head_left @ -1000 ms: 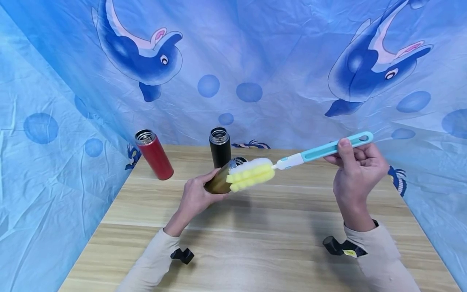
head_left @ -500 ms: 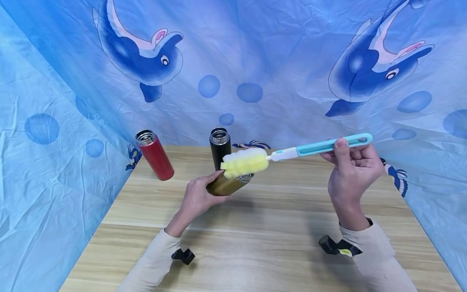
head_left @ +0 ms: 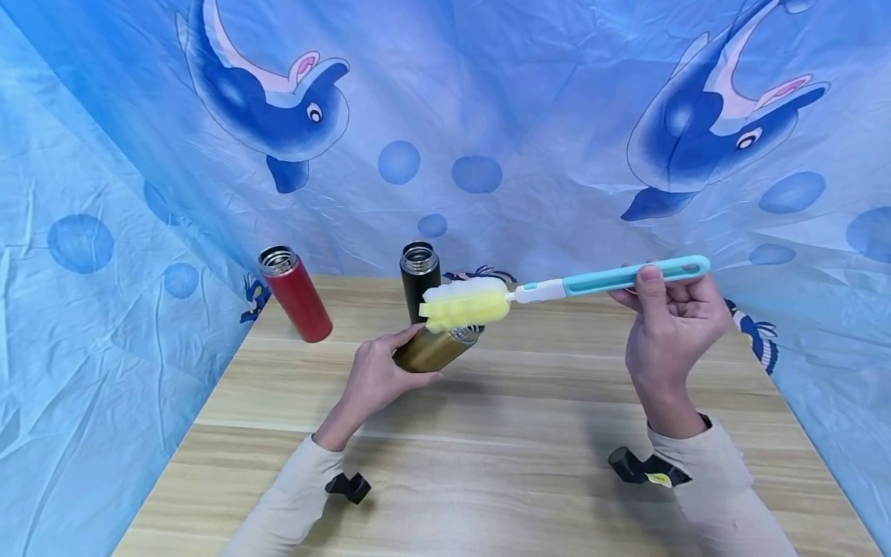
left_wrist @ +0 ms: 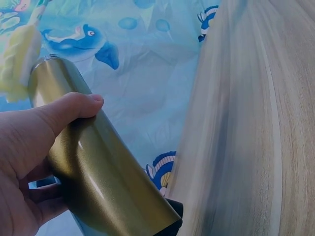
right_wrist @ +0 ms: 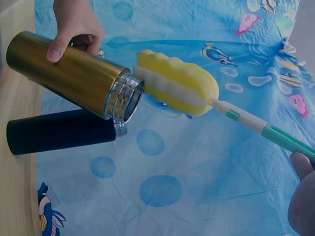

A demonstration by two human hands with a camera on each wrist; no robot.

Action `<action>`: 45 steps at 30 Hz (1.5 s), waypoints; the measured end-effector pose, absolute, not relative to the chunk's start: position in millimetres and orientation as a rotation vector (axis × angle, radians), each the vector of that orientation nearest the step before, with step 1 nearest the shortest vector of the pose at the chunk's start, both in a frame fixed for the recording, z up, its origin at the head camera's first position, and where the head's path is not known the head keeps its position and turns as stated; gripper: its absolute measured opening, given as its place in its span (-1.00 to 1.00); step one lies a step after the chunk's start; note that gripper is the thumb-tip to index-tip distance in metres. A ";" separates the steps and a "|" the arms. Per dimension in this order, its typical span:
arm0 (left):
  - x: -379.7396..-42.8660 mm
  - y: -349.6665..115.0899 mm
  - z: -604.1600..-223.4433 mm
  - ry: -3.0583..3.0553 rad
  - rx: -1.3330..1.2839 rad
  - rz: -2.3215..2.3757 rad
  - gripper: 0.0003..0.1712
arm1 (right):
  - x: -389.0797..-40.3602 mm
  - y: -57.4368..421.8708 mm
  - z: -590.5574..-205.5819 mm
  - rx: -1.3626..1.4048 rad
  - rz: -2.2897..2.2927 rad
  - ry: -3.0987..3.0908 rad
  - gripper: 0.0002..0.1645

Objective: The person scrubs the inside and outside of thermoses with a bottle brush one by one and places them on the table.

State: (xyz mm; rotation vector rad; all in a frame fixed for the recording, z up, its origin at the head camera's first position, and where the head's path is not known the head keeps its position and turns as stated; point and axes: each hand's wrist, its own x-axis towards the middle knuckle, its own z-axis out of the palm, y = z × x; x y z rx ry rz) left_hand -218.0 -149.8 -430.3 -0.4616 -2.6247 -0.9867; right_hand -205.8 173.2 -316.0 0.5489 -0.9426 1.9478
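My left hand (head_left: 379, 375) grips a gold thermos bottle (head_left: 435, 352), tilted so that its uncapped steel mouth (right_wrist: 127, 100) points up and to the right. In my right hand (head_left: 671, 333) is the turquoise handle of a bottle brush (head_left: 599, 281), pinched by thumb and fingers near its looped end. The brush's yellow and white sponge head (head_left: 468, 303) hangs beside the gold bottle's mouth, outside it, and overlaps the rim in the head view. Seen from the left wrist, the thumb lies along the gold bottle's side (left_wrist: 98, 162).
A black bottle (head_left: 420, 285) stands uncapped right behind the gold one. Farther left is an uncapped red bottle (head_left: 295, 298). The wooden table (head_left: 473, 480) is bounded by a blue dolphin-print cloth (head_left: 543, 116) at the back and sides.
The sponge head has moved up and slightly left, from in front of the gold bottle's mouth to above it. The gold bottle's mouth has tipped lower and to the right.
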 end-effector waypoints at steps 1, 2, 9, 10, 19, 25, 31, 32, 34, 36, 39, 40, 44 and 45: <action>-218.1 -150.2 -430.2 -2.624 -0.460 -0.992 -0.07 | -205.9 173.6 -315.9 0.550 1.950 -0.938 -0.84; -218.3 -150.5 -430.2 -2.622 -0.460 -1.003 -0.07 | -205.9 174.0 -315.9 0.549 1.950 -0.935 -0.84; -217.7 -151.5 -430.3 -2.652 -0.476 -1.079 -0.08 | -207.1 177.2 -316.9 0.525 1.959 -0.901 -0.83; -217.3 -151.4 -430.1 -2.661 -0.474 -1.096 -0.08 | -207.3 177.6 -317.2 0.523 1.960 -0.895 -0.82; -213.6 -150.6 -426.1 -2.744 -0.403 -1.260 -0.01 | -209.7 184.0 -321.0 0.503 1.945 -0.870 -0.89; -213.7 -151.3 -426.5 -2.755 -0.365 -1.341 0.02 | -210.6 187.9 -322.5 0.489 1.955 -0.853 -0.88; -215.2 -150.9 -428.8 -2.769 -0.333 -1.411 0.00 | -211.6 190.5 -323.7 0.480 1.960 -0.837 -0.87; -215.3 -150.8 -429.2 -2.771 -0.330 -1.423 0.00 | -211.8 190.8 -324.0 0.477 1.961 -0.836 -0.86; -215.1 -150.3 -429.2 -2.765 -0.324 -1.452 -0.02 | -212.2 191.5 -324.5 0.472 1.962 -0.841 -0.87; -215.2 -149.9 -429.6 -2.759 -0.323 -1.480 -0.03 | -212.8 192.4 -324.9 0.465 1.962 -0.843 -0.87; -215.5 -149.2 -429.4 -2.746 -0.324 -1.524 -0.06 | -213.3 193.7 -325.7 0.458 1.968 -0.843 -0.86; -215.9 -149.0 -429.3 -2.743 -0.324 -1.541 -0.07 | -213.4 194.3 -326.0 0.454 1.970 -0.840 -0.86; -217.8 -147.7 -430.4 -2.727 -0.325 -1.619 -0.13 | -214.1 197.4 -327.7 0.442 1.977 -0.828 -0.83; -218.1 -147.2 -430.9 -2.723 -0.328 -1.647 -0.15 | -214.5 198.2 -328.3 0.438 1.980 -0.822 -0.83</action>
